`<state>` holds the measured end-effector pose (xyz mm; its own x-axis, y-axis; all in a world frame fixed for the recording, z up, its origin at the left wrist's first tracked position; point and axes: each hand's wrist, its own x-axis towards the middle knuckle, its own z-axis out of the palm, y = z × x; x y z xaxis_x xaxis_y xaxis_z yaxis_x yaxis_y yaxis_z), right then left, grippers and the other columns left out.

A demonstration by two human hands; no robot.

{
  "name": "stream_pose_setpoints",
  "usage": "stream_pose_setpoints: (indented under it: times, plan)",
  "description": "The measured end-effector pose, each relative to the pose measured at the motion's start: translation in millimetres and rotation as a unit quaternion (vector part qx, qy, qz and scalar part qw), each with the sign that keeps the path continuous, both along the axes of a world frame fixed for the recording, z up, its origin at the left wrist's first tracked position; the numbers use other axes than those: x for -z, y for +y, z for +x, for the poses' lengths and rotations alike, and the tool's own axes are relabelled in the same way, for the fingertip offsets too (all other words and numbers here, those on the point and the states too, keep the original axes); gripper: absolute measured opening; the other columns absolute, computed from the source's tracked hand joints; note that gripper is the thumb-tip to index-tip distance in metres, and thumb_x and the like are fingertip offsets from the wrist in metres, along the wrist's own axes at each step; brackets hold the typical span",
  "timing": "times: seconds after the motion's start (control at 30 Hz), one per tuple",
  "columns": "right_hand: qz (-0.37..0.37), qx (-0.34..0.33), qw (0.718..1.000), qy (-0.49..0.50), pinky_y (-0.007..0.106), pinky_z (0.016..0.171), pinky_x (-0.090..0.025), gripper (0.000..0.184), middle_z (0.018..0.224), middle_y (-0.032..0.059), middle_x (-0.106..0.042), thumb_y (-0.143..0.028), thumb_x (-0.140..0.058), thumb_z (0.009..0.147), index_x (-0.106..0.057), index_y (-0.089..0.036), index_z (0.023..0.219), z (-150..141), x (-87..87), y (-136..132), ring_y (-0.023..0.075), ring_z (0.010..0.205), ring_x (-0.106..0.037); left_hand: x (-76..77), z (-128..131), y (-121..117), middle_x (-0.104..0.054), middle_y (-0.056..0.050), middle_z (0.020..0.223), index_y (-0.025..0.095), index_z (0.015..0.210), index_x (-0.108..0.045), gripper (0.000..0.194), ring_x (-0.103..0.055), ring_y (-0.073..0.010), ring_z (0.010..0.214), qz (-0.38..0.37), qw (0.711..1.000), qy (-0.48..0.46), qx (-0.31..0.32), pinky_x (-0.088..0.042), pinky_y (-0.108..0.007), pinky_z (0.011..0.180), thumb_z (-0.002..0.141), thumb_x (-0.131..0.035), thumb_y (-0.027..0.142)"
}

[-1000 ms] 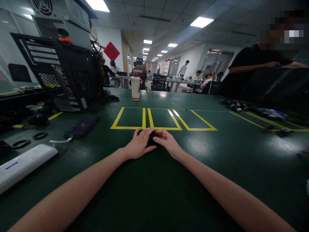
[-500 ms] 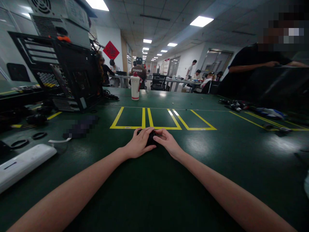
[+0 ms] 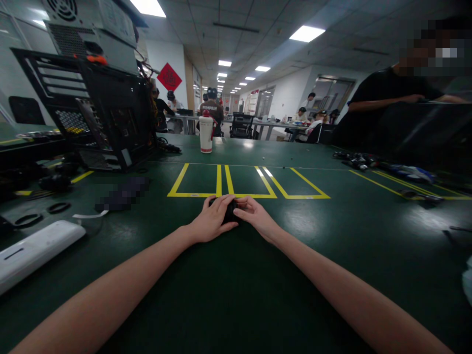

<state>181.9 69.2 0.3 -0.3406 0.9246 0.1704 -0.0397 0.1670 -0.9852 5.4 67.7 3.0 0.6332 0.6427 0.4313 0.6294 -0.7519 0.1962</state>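
A small black rounded object (image 3: 230,211) rests at the middle of the green table (image 3: 236,285), mostly covered by fingers, so its kind does not show. My left hand (image 3: 214,219) lies over its left side, with fingers across the top and the thumb along the near side. On the right, my right hand (image 3: 254,216) grips its edge between thumb and fingers. Both hands are closed around it, just in front of the yellow tape outlines (image 3: 243,196).
An open black computer case (image 3: 110,118) stands at the left. Nearer are a white elongated device (image 3: 40,250) and black rings (image 3: 59,207). A white cup (image 3: 206,135) stands farther back. Cables and dark parts (image 3: 359,160) lie to the right, near a person in black (image 3: 401,88).
My hands and the black object stay almost where they were. A person in the far background has shifted right, and the view has moved very slightly.
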Motion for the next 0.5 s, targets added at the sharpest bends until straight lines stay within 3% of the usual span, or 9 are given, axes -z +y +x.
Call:
stream_pose_setpoints:
  times: [0.17,0.5]
  plan:
    - [-0.014,0.031,0.999,0.0,0.038,0.089,-0.04,0.03,0.097,0.0031,-0.058,-0.033,-0.063,0.067,-0.056,-0.021,0.094,-2.5,2.7,4.7,0.0161,0.093,-0.054,1.4,0.4,0.3,-0.034,-0.014,0.132,0.018,0.13,-0.014,0.063,-0.032,-0.0254,0.122,0.006,1.0,0.001,-0.004,-0.016,-0.048,0.101,0.081,-0.047,0.041]
    - [0.0,-0.018,1.0,-0.004,0.037,0.088,-0.041,0.036,0.097,0.0014,-0.056,-0.023,-0.068,0.062,-0.053,-0.023,0.094,2.9,-0.2,2.5,0.0155,0.091,-0.055,0.9,0.0,0.5,-0.033,-0.014,0.133,0.019,0.131,-0.013,0.063,-0.031,-0.0251,0.122,0.001,1.0,-0.001,0.0,-0.015,-0.048,0.101,0.082,-0.045,0.041]
